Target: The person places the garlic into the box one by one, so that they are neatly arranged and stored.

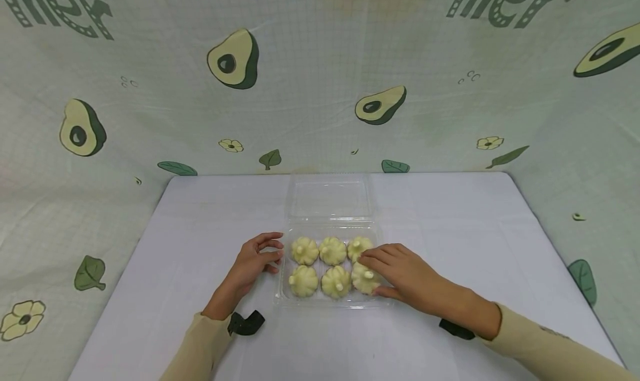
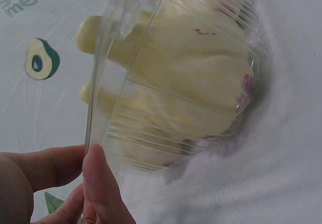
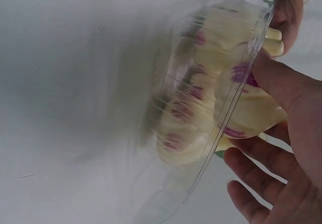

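A clear plastic clamshell box (image 1: pixel 325 304) lies on the white table with its lid (image 1: pixel 329 197) folded back. Inside, several pale garlic bulbs stand in two rows of three, stems up. At the near right corner, my right hand (image 1: pixel 405 275) grips a garlic bulb (image 1: pixel 365 280), thumb on one side and fingers on the other. The right wrist view shows this garlic bulb (image 3: pixel 249 108), with purple streaks, at the box's rim. My left hand (image 1: pixel 254 261) pinches the box's left rim between thumb and fingertips, as the fingers (image 2: pixel 100 178) show in the left wrist view.
The table (image 1: pixel 200 214) has a white cover. A pale cloth (image 1: pixel 310 59) printed with avocados, leaves and flowers stands behind it and along both sides. Dark straps sit at both wrists, the left strap (image 1: pixel 246 323) with a part jutting out.
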Available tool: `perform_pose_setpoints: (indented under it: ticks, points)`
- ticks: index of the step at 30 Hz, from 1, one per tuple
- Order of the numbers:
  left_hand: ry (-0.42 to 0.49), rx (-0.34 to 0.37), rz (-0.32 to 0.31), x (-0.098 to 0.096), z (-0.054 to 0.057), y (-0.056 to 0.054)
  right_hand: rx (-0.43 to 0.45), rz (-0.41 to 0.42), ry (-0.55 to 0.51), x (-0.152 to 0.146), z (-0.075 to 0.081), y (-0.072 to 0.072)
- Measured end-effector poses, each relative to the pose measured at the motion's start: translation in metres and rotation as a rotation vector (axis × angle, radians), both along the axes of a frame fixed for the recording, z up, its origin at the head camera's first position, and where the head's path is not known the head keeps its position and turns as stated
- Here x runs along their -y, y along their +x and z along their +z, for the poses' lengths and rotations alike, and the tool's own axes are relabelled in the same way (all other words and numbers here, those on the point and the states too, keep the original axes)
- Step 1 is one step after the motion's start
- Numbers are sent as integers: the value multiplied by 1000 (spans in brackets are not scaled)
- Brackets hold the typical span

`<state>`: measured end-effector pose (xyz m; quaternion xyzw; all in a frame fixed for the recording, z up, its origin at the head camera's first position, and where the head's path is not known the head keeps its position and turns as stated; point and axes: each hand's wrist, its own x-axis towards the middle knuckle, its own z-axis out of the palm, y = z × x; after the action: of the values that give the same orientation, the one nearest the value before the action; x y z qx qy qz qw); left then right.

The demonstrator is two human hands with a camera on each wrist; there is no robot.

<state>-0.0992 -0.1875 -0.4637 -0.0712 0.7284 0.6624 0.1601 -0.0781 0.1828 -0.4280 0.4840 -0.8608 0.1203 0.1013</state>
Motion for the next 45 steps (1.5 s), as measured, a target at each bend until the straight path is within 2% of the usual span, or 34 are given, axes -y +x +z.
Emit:
perform_pose_setpoints:
  ticks: [7, 14, 20, 32, 45]
  points:
    - [5, 0, -1, 0, 1, 0, 32, -22, 58, 3, 1, -1]
    - [8, 0, 4, 0, 1, 0, -11, 4, 92, 9, 3, -2]
    - [8, 1, 3, 0, 1, 1, 36, -4, 150, 13, 4, -4]
    - [4, -4, 0, -1, 1, 0, 73, -16, 217, 22, 9, -7]
    - [2, 0, 3, -1, 0, 0, 78, -20, 293, 28, 11, -9]
